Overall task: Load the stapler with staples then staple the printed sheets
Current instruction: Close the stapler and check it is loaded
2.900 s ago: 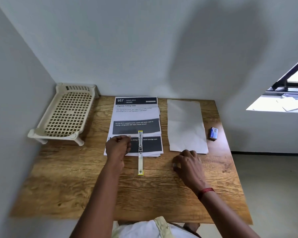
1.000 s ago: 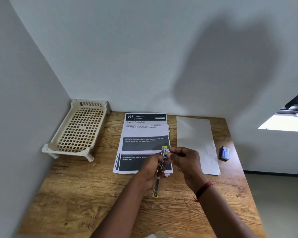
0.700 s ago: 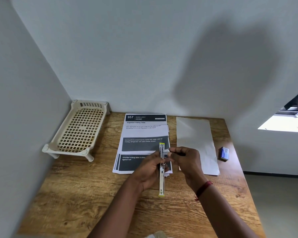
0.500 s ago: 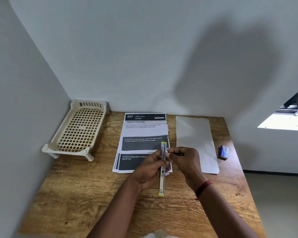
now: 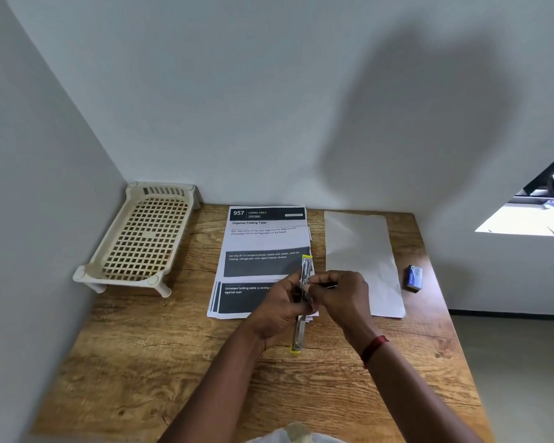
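Note:
A long, narrow metal stapler (image 5: 302, 318) with yellow ends is swung fully open and held above the table. My left hand (image 5: 277, 310) grips its middle from the left. My right hand (image 5: 339, 297) pinches a thin strip of staples at the stapler's upper half; the strip is mostly hidden by my fingers. Under my hands lies the stack of printed sheets (image 5: 263, 247), its top page headed "957 DINING AREA". A small blue staple box (image 5: 414, 278) sits near the table's right edge.
A blank white sheet (image 5: 360, 251) lies right of the printed stack. A cream plastic lattice tray (image 5: 141, 241) stands at the back left corner against the walls. The wooden table (image 5: 160, 356) ends at a drop to the floor on the right.
The stapler was lifted off the papers into my left hand. My right hand came from the table to its upper half with the staples. Over the last second it turned nearly upright.

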